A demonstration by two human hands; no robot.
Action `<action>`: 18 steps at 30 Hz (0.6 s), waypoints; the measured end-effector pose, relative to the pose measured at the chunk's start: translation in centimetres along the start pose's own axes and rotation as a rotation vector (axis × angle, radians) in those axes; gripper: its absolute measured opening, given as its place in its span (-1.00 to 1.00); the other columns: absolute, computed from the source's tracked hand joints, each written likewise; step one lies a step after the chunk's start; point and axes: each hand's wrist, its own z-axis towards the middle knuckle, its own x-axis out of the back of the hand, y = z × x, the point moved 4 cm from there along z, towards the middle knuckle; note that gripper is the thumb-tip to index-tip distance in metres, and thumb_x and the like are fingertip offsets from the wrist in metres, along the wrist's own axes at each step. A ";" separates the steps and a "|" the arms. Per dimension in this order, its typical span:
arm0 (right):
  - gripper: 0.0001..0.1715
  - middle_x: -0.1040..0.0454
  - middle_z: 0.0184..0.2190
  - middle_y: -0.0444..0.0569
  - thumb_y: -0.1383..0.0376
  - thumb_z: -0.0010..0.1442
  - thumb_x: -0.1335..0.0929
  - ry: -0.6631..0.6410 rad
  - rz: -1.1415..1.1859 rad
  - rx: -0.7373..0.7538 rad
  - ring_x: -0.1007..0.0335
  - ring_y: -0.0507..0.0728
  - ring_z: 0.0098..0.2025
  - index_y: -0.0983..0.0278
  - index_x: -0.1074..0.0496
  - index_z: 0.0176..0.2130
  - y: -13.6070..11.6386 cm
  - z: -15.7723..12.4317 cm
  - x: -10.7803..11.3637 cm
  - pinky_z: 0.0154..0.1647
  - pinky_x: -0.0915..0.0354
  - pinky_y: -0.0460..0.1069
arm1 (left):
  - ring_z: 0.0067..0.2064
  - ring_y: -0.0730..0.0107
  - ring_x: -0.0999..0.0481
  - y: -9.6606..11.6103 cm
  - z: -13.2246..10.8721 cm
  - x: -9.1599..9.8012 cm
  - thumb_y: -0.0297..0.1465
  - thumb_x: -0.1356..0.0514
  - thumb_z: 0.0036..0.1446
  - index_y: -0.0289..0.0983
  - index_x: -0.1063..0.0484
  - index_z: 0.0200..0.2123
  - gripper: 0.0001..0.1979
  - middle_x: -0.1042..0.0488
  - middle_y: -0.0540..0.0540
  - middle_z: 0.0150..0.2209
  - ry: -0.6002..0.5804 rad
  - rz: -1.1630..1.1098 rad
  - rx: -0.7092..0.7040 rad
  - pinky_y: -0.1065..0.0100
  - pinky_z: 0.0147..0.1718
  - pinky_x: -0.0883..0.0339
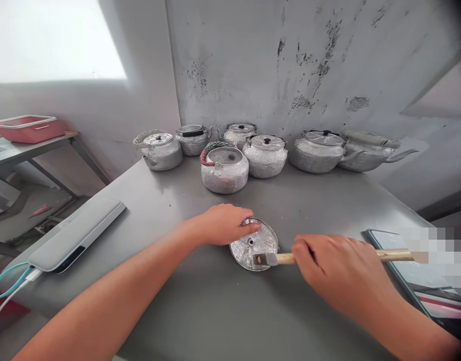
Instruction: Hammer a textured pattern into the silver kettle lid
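Note:
In the head view, a round metal kettle lid (266, 240) with a crinkled, dented surface and a small hole near its middle is at the table's centre. My left hand (226, 224) grips its upper left rim, the thumb lying over the near face. My right hand (333, 260) is wrapped round the wooden handle of a hammer (286, 258). The hammer's head is over the lower part of the lid; I cannot tell whether it touches. Beyond the lid stands a dented kettle (225, 181) with no lid on and a red and green wrapped handle.
Several dented metal kettles (268, 159) line the grey table (200, 311) along the stained wall. A white power bank (78, 230) with a cable lies left, a phone (399, 260) right. A side table at far left carries a pink basket (32, 131).

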 end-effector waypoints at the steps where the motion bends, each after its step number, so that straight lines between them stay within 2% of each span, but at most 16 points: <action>1: -0.56 -0.50 -0.63 -0.10 0.27 0.28 -0.17 -0.008 -0.008 0.004 -0.11 0.13 -0.60 0.16 -0.30 -0.60 -0.1 0.0 0.0 -0.47 0.19 0.03 | -0.33 0.23 -0.48 0.0 0.0 0.0 -0.04 0.05 0.39 -0.18 -0.21 -0.40 -0.59 -0.49 -0.05 -0.37 -0.005 0.003 0.005 0.30 -0.47 -0.06; 6: -0.59 -0.56 -0.55 -0.02 0.32 0.28 -0.17 -0.014 -0.041 0.031 -0.27 0.18 -0.55 0.16 -0.41 -0.53 -0.4 0.0 0.2 -0.45 0.21 0.04 | -0.33 0.22 -0.50 -0.1 0.1 0.0 -0.05 0.04 0.40 -0.19 -0.26 -0.37 -0.60 -0.50 -0.06 -0.38 -0.012 0.009 0.019 0.29 -0.47 -0.06; 9: -0.59 -0.52 -0.60 -0.02 0.34 0.27 -0.19 -0.036 -0.062 0.048 -0.26 0.17 -0.59 0.17 -0.38 -0.57 -0.6 -0.2 0.4 -0.46 0.24 0.05 | -0.32 0.20 -0.51 -0.2 0.1 -0.1 -0.04 0.04 0.40 -0.19 -0.26 -0.36 -0.60 -0.50 -0.07 -0.37 -0.004 0.012 0.016 0.28 -0.46 -0.05; 13: -0.60 -0.52 -0.57 0.01 0.37 0.27 -0.18 -0.033 -0.069 0.067 -0.32 0.20 -0.56 0.18 -0.41 -0.52 -0.7 -0.3 0.5 -0.47 0.21 0.06 | -0.29 0.19 -0.53 -0.3 0.2 -0.2 -0.04 0.03 0.40 -0.19 -0.29 -0.35 -0.60 -0.51 -0.08 -0.35 0.004 0.005 0.012 0.28 -0.45 -0.05; 18: -0.61 -0.52 -0.56 -0.01 0.36 0.26 -0.19 -0.033 -0.067 0.068 -0.29 0.18 -0.57 0.17 -0.35 -0.55 -0.3 -0.2 0.4 -0.47 0.22 0.05 | -0.30 0.19 -0.52 -0.2 0.1 -0.2 -0.05 0.03 0.40 -0.20 -0.29 -0.36 -0.60 -0.50 -0.08 -0.36 0.005 0.003 0.014 0.27 -0.46 -0.05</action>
